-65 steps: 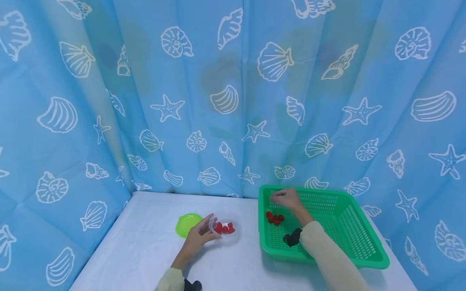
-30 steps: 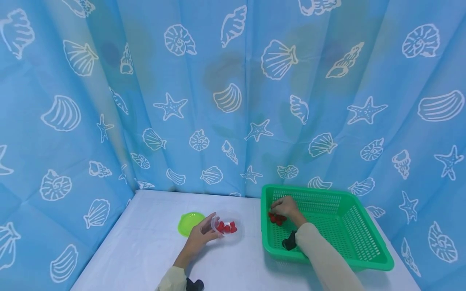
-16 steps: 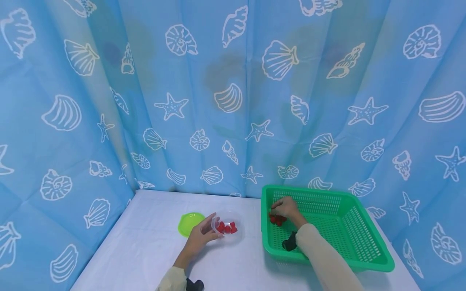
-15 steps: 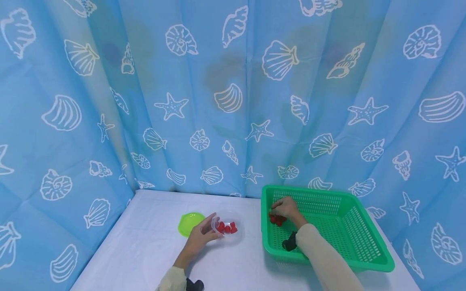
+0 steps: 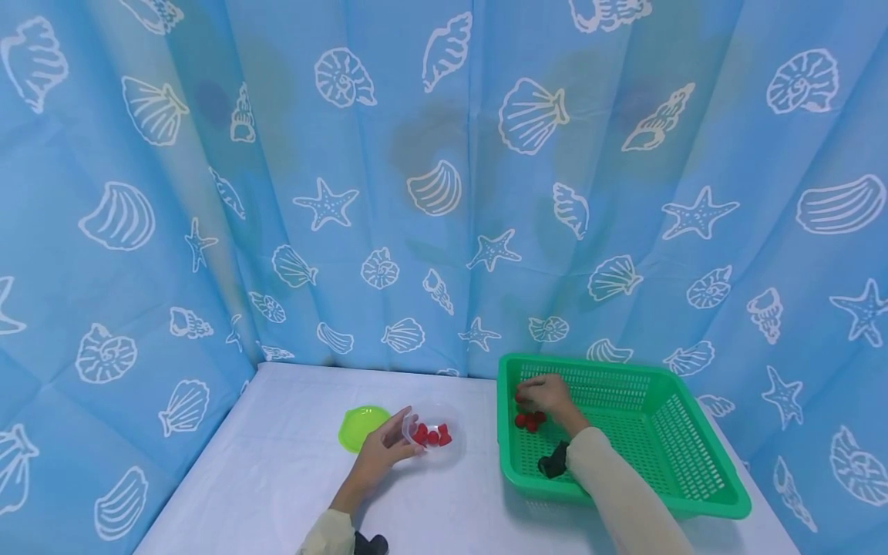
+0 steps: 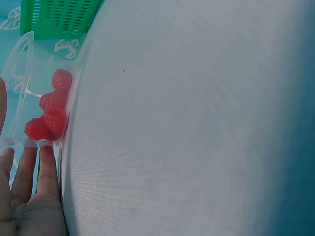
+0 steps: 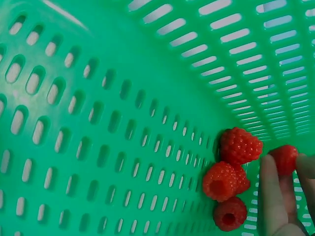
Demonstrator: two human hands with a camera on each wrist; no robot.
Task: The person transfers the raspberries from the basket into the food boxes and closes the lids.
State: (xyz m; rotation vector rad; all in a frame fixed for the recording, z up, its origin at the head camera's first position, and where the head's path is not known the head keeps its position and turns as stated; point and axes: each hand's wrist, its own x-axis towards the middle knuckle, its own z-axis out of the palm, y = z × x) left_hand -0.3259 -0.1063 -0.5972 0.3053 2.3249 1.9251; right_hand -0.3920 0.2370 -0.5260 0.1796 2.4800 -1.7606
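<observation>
- The background is filled by a blue curtain (image 5: pixel 451 154), on which shells and starfish are printed in white outline.
- The white table (image 5: pixel 458 509) is partly covered at its right by a green perforated basket (image 5: pixel 645 439).
- The right hand (image 5: pixel 548 395) is held inside the basket, near its left end; its thumb and fingertips are closed in a pinch on a single raspberry (image 7: pixel 284 158).
- The clear container (image 5: pixel 444 414), standing on the table left of the basket, is held at its left side by the left hand (image 5: pixel 381 451); the thumb and fingers are spread about the container's width, with the fingertips touching it. This hold is unchanged from half a second ago.
- A lime-green disc (image 5: pixel 362 428) is seen lying on the table, just beyond the left hand.
- At least four loose raspberries (image 7: pixel 241 146) are gathered on the basket floor; they were partly covered by the right hand half a second ago and are now more exposed, the pinched one having been drawn apart from them.
- Four berries (image 6: pixel 55 120) can be counted in the container, clustered together at its bottom.
</observation>
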